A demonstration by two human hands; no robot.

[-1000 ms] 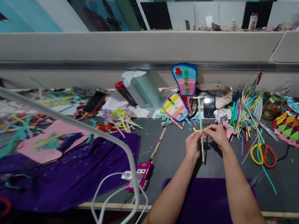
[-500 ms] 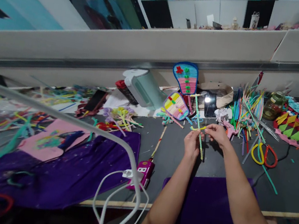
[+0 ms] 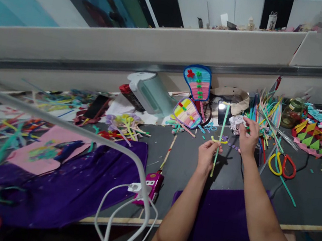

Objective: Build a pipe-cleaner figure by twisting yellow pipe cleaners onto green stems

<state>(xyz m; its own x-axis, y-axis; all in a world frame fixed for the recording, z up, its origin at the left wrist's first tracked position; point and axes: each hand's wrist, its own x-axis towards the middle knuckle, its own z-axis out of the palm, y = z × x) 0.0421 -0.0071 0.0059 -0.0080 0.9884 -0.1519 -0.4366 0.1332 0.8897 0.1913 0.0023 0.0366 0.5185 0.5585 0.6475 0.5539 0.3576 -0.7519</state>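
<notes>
Your left hand point(image 3: 208, 154) has thumb and fingers pinched together on a slender, fuzzy-looking pale green rod point(image 3: 224, 124), gripping it below the middle. The rod stands steeply above the worktop point(image 3: 184, 169), straight and narrow, with a short yellow strip point(image 3: 223, 141) crossing it just above your fingertips — together they form a cross with a long upper arm.

Your right hand point(image 3: 249, 136) is apart from the rod, its fingers bent and partly open, beside a crumpled, papery white wad point(image 3: 235, 123); whether it touches the wad or holds anything small, you cannot tell from here. Small, flat purple discs point(image 3: 232, 145) lie between your two hands.

Beyond the rod is a dark, glossy phone point(image 3: 223, 113). To its left are two rounded, tapering panels with ribbed, striped faces: the blue-edged one point(image 3: 197, 83) stands upright behind the yellow-and-pink one point(image 3: 187, 113).

To the right, a spiky bundle of thin coloured strips point(image 3: 267, 113) fans out near a squat, see-through green jar point(image 3: 292, 112). Nearer you are scissors point(image 3: 282, 166) with one yellow and one red oval loop. Soft purple cloth point(image 3: 225, 216) lies flat under your forearms.
</notes>
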